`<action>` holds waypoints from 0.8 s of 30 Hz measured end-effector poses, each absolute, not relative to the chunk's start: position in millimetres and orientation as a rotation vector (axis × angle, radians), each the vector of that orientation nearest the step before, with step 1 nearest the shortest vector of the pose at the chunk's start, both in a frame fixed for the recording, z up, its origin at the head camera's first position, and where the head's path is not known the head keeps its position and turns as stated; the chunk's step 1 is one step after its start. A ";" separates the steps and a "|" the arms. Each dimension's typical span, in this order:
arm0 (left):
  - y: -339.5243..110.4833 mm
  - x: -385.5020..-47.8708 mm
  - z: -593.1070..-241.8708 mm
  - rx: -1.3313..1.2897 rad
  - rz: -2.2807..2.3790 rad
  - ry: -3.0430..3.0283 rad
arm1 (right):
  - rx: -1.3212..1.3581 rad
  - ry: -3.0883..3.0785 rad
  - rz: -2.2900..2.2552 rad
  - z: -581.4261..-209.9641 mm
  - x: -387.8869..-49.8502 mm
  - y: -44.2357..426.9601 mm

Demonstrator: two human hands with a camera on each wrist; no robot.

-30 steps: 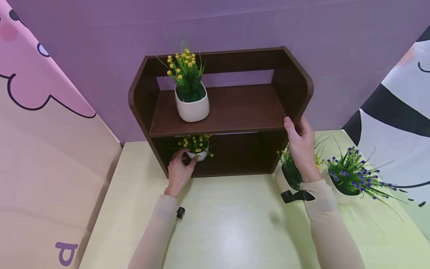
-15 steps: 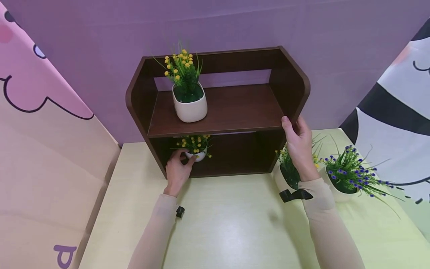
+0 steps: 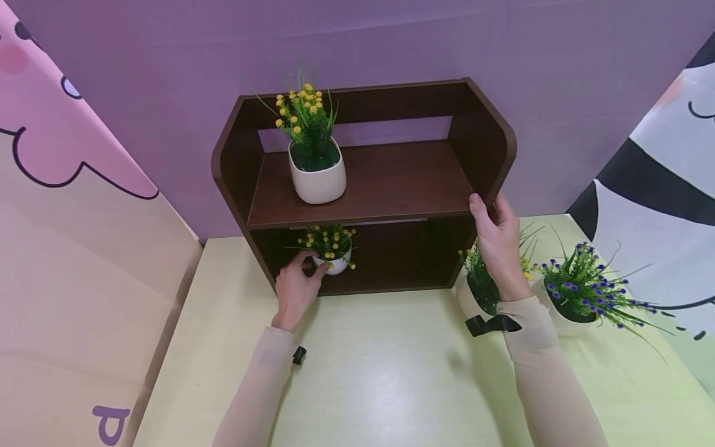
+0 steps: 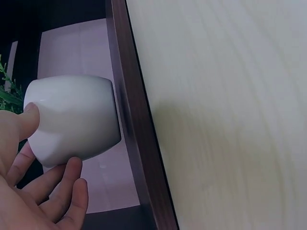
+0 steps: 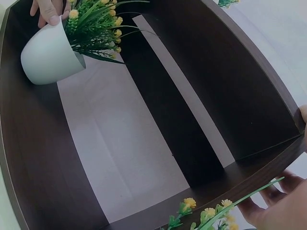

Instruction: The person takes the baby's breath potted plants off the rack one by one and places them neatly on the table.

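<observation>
On the lower level of a dark brown two-tier shelf (image 3: 363,214), my left hand (image 3: 298,284) grips a white flowerpot (image 4: 76,120) with yellow flowers by its rim and side. Its thumb lies near the rim in the left wrist view, with fingers curled along the opposite side. The same flowerpot (image 5: 50,55) appears in the right wrist view, standing on the lower board. My right hand (image 3: 496,242) holds the shelf's right side panel, thumb on the inner front edge and fingers round the outside. Another white pot (image 3: 318,180) with yellow flowers stands on the upper board at left.
Right of the shelf, a pot with yellow flowers (image 3: 477,292) stands partly behind my right forearm. Beside it is a pot with blue-purple flowers (image 3: 575,304). The shelf stands on a pale table (image 3: 368,366) against a purple backdrop (image 3: 357,37).
The lower flowerpot in my left hand has shifted slightly right and toward the front edge of the shelf. My right hand keeps its hold on the side panel.
</observation>
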State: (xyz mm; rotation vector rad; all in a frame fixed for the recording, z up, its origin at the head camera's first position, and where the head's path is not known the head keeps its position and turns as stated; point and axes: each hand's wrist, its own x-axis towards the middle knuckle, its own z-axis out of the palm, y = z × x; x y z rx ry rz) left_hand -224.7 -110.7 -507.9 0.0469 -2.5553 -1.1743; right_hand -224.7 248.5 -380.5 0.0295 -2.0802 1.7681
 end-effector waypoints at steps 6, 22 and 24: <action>-105.1 -217.3 -503.2 -0.016 -1.150 -2.555 | 0.051 -2.060 1.782 -381.5 -225.7 248.7; -86.6 -196.7 -498.9 -0.124 -1.163 -2.586 | 0.059 -2.079 1.762 -383.2 -227.7 251.9; -83.8 -193.8 -498.3 -0.142 -1.163 -2.593 | 0.058 -2.082 1.763 -382.5 -228.0 251.7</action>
